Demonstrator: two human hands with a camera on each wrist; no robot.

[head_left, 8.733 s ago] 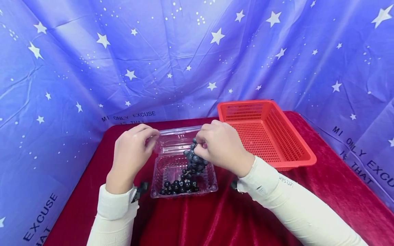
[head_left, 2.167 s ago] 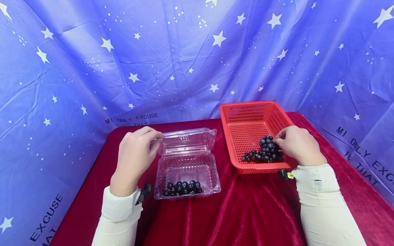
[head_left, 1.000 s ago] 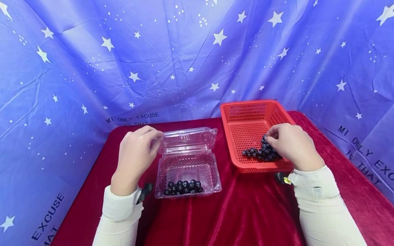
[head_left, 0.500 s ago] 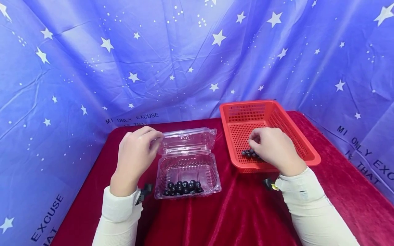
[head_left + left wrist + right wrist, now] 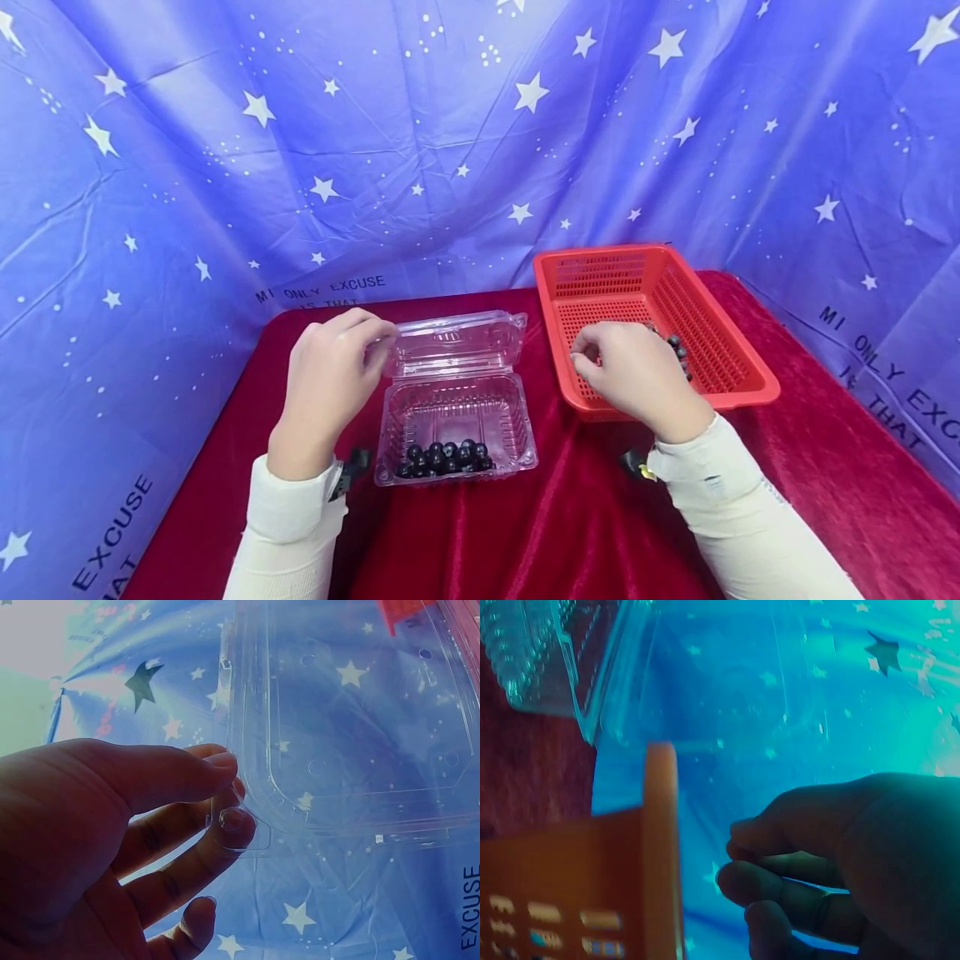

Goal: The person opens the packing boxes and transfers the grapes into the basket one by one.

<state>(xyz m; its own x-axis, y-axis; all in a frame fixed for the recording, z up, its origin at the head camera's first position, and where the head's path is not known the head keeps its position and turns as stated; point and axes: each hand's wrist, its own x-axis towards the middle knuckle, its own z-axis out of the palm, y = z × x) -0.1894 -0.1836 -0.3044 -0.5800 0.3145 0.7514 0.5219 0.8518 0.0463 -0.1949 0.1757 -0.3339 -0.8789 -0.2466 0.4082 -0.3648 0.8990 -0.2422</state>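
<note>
My left hand (image 5: 326, 387) pinches the corner tab of the clear plastic container's raised lid (image 5: 360, 750) between thumb and fingers. Dark grapes (image 5: 450, 454) lie along the near side of the container's base (image 5: 495, 417). My right hand (image 5: 637, 367) is above the left part of the red basket (image 5: 738, 358), its fingers loosely curled and holding nothing. More dark grapes (image 5: 678, 350) show in the basket to the right of that hand, which hides part of them. In the right wrist view, the right hand (image 5: 817, 862) is beside the basket's rim (image 5: 660, 847).
A dark red velvet cloth (image 5: 510, 542) covers the table. The basket stands to the right of the container, with a strip of cloth between them. A blue curtain with white stars (image 5: 450, 150) hangs behind and at both sides.
My right hand has carried a grape bunch from the container to the basket, let go of it, and moved back leftward. The left hand has stayed at the lid.
</note>
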